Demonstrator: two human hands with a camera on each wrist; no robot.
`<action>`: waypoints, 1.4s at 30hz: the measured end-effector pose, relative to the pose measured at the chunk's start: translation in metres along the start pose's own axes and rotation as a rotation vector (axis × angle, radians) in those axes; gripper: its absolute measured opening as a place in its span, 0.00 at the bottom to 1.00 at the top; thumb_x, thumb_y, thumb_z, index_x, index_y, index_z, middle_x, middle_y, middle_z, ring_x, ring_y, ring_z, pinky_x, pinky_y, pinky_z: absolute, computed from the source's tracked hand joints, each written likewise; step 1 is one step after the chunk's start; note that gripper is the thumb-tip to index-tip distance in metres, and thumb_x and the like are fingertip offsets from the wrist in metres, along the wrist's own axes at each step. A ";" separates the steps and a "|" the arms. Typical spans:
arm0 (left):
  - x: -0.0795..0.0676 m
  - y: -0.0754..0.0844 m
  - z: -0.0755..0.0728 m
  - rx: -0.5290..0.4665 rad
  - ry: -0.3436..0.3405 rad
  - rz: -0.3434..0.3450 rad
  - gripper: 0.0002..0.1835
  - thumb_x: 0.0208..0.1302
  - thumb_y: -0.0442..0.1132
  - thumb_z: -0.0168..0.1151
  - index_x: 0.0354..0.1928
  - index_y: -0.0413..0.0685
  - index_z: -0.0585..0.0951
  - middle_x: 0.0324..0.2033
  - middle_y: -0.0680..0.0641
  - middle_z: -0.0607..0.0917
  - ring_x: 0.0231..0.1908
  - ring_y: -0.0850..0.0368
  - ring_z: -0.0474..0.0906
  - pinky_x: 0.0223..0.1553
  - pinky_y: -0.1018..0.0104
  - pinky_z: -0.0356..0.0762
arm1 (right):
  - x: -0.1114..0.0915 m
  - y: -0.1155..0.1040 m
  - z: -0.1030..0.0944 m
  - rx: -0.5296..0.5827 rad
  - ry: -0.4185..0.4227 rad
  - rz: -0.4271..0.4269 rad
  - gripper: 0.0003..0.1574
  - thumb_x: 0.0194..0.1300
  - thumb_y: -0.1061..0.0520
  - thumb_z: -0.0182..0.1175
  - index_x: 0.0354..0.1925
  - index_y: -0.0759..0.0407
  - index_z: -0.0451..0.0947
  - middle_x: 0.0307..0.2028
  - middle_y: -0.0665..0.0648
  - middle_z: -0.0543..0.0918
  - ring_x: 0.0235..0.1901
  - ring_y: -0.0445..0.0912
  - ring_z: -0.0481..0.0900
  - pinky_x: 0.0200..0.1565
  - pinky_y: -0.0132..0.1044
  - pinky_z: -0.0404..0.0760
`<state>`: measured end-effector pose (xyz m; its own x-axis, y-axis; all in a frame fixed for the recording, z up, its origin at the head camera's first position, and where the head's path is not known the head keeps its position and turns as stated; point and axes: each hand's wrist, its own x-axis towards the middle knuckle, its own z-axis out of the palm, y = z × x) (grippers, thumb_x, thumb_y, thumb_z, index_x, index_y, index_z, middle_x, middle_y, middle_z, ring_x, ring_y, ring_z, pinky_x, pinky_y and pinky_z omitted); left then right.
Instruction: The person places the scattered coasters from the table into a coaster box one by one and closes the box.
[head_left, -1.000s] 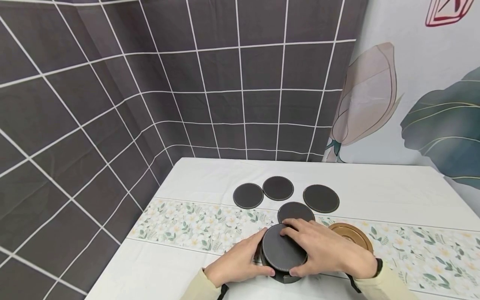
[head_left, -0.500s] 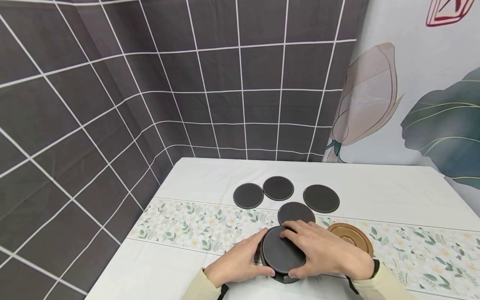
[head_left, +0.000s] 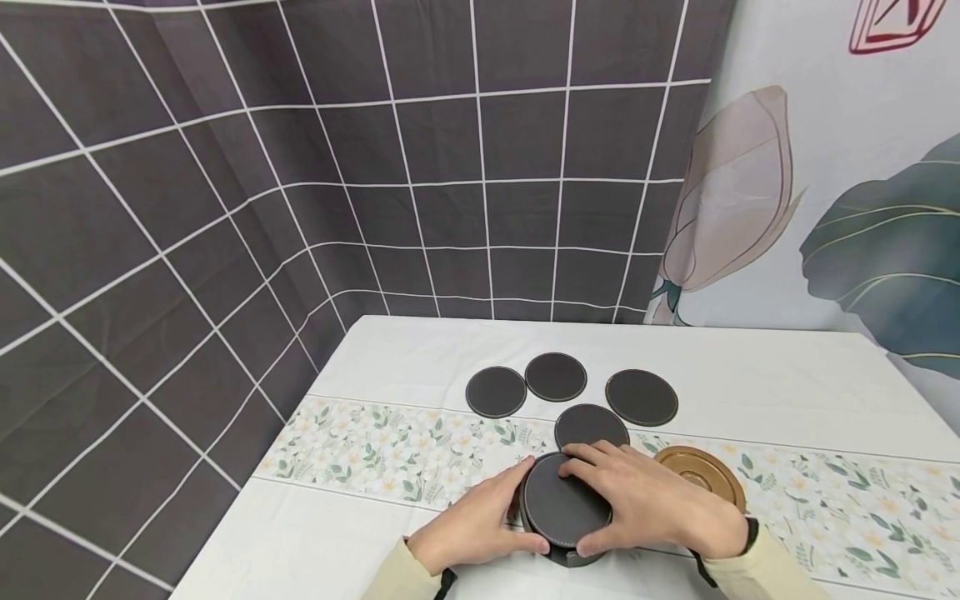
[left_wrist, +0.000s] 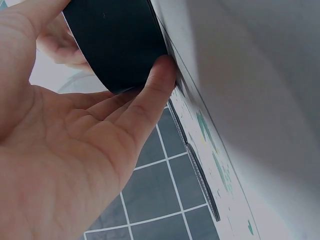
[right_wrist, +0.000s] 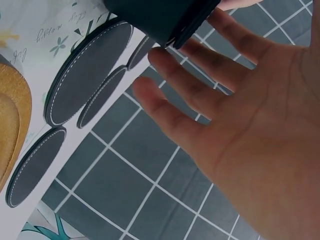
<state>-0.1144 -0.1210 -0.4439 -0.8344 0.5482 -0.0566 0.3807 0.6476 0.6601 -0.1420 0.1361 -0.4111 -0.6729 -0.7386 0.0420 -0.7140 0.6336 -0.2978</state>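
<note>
A round black coaster (head_left: 566, 504) with a stitched edge lies on top of a round black coaster holder (head_left: 572, 557). My left hand (head_left: 480, 523) grips the holder's side, thumb at the front and fingers behind; the left wrist view shows its smooth dark wall (left_wrist: 117, 40). From the right, my right hand (head_left: 652, 502) holds the coaster by its rim, thumb at the front edge and fingertips at the far edge. In the right wrist view the fingers of this hand (right_wrist: 235, 120) reach the coaster's edge. The holder's inside is hidden.
Behind the holder lies one black coaster (head_left: 591, 427). Farther back are a left coaster (head_left: 496, 392), a middle one (head_left: 556, 377) and a right one (head_left: 641, 397). A brown round dish-like piece (head_left: 701, 475) sits partly behind my right hand on the white table (head_left: 315, 533).
The top coaster has settled slightly lower and a little left onto the holder, my right hand shifting with it. My left hand and the loose coasters stay put.
</note>
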 end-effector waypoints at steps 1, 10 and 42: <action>0.000 0.000 0.000 0.001 -0.001 -0.001 0.54 0.59 0.58 0.75 0.80 0.48 0.58 0.75 0.45 0.67 0.73 0.51 0.66 0.72 0.56 0.68 | 0.000 0.000 0.000 0.003 0.000 0.003 0.48 0.49 0.24 0.72 0.60 0.47 0.78 0.67 0.56 0.75 0.60 0.51 0.75 0.56 0.57 0.79; 0.000 0.000 0.000 0.001 0.002 0.002 0.54 0.59 0.58 0.75 0.80 0.48 0.58 0.75 0.45 0.68 0.72 0.52 0.67 0.72 0.56 0.69 | -0.001 -0.001 0.000 0.025 -0.016 0.033 0.49 0.47 0.24 0.73 0.61 0.46 0.78 0.69 0.56 0.73 0.62 0.53 0.75 0.58 0.59 0.78; 0.000 0.000 -0.001 -0.031 -0.016 0.002 0.53 0.59 0.57 0.75 0.80 0.51 0.57 0.76 0.46 0.66 0.73 0.51 0.65 0.72 0.54 0.68 | 0.000 0.003 -0.001 0.089 -0.053 0.023 0.50 0.48 0.23 0.73 0.60 0.50 0.79 0.71 0.60 0.70 0.60 0.58 0.77 0.54 0.61 0.80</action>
<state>-0.1141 -0.1214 -0.4432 -0.8269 0.5583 -0.0669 0.3698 0.6296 0.6832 -0.1439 0.1378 -0.4113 -0.6757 -0.7370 -0.0160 -0.6772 0.6292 -0.3814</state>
